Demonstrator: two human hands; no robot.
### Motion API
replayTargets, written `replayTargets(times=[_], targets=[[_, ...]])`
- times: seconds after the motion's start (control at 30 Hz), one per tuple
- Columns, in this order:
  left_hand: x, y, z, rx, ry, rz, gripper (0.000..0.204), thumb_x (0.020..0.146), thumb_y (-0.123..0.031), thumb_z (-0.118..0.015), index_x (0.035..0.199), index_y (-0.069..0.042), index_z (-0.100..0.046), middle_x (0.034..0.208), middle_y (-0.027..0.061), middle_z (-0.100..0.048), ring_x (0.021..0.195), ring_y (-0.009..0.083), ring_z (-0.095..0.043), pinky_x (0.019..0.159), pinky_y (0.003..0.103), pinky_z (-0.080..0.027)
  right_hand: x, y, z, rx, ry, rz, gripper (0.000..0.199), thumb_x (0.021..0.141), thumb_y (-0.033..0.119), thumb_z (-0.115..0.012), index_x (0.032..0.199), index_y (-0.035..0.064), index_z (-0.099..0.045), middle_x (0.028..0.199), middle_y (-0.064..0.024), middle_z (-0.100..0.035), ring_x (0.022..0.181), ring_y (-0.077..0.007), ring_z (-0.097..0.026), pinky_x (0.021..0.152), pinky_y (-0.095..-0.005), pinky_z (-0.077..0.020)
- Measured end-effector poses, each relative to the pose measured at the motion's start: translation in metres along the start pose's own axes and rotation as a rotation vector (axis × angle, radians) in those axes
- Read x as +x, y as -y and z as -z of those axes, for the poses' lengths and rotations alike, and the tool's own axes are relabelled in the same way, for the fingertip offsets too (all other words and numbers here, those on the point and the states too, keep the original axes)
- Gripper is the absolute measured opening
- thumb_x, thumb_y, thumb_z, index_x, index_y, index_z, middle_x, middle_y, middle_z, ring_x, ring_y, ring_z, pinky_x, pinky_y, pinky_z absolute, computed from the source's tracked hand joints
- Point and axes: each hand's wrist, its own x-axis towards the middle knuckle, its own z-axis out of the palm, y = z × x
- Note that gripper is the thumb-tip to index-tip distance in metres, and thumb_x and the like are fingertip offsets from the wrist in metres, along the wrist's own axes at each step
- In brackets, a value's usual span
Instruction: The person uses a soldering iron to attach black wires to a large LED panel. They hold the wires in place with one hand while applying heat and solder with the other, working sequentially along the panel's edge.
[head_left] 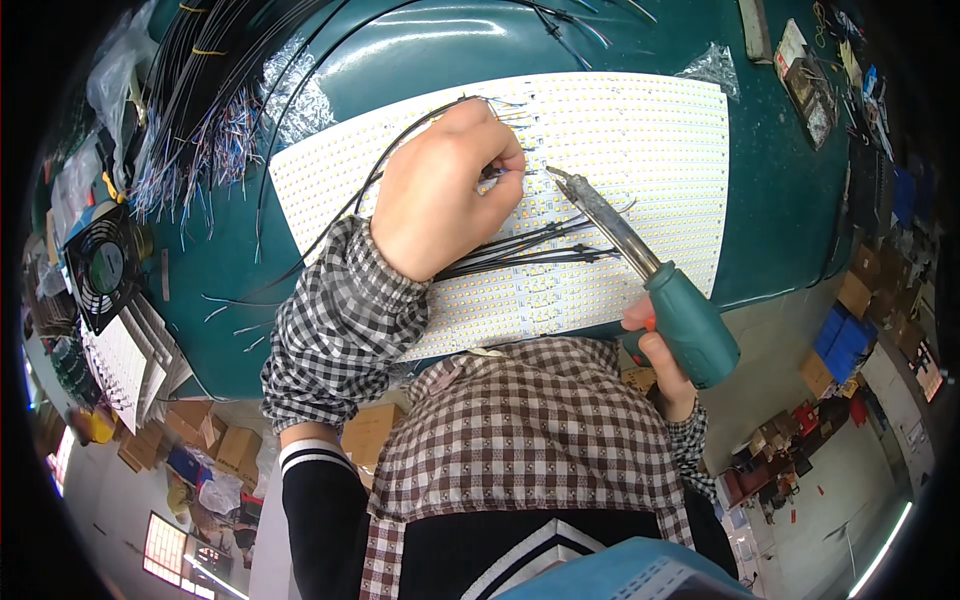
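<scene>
Head cam: our R hand [665,365] grips solder gun [694,325]; L hand [445,185] curled, can't see hold, over white board [660,150] on green tbl [785,200]. Boxes [237,450] on floor.

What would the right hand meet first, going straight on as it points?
Most likely the white LED board, near the left hand; the soldering iron in the right hand leads tip-first. Depth is unclear: the tip may be touching it.

Bright light streaks white glare toward the far side of the table [790,215]; fisheye distortion curves its near edge.
</scene>
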Motion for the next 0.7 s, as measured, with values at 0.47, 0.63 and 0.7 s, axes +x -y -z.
replayTargets(times=[0.47, 0.63, 0.7], targets=[[0.0001, -0.0006, 0.0005, 0.007, -0.005, -0.012, 0.007, 0.081, 0.001, -0.072, 0.087, -0.001, -0.069, 0.085, 0.0078, -0.060, 0.071, 0.0196, -0.061, 0.063, 0.030, -0.049, 0.0016, 0.0045, -0.0010, -0.147, 0.029, 0.036, 0.043, 0.074, 0.011, -0.091, 0.111, -0.0025, -0.074, 0.095, -0.0094, -0.078, 0.087, -0.0211, -0.074, 0.083, -0.0354, -0.0585], [0.0007, 0.0000, -0.0007, 0.012, -0.011, -0.007, 0.007, 0.079, -0.002, -0.073, 0.085, -0.004, -0.068, 0.086, 0.0096, -0.061, 0.076, 0.0286, -0.065, 0.067, 0.038, -0.052, 0.0024, 0.0044, -0.0049, -0.108, -0.002, 0.020, 0.053, 0.075, 0.011, -0.091, 0.120, -0.0064, -0.069, 0.092, -0.0084, -0.078, 0.085, -0.0183, -0.074, 0.081, -0.0330, -0.0589], [0.0002, 0.0007, -0.0001, 0.020, -0.002, -0.022, 0.008, 0.081, 0.001, -0.071, 0.087, -0.002, -0.068, 0.086, 0.0085, -0.061, 0.072, 0.0214, -0.062, 0.064, 0.031, -0.050, 0.0018, 0.0014, -0.0047, -0.111, -0.003, 0.035, 0.057, 0.075, 0.011, -0.092, 0.123, -0.0075, -0.068, 0.091, -0.0080, -0.078, 0.084, -0.0174, -0.074, 0.081, -0.0323, -0.0591]])
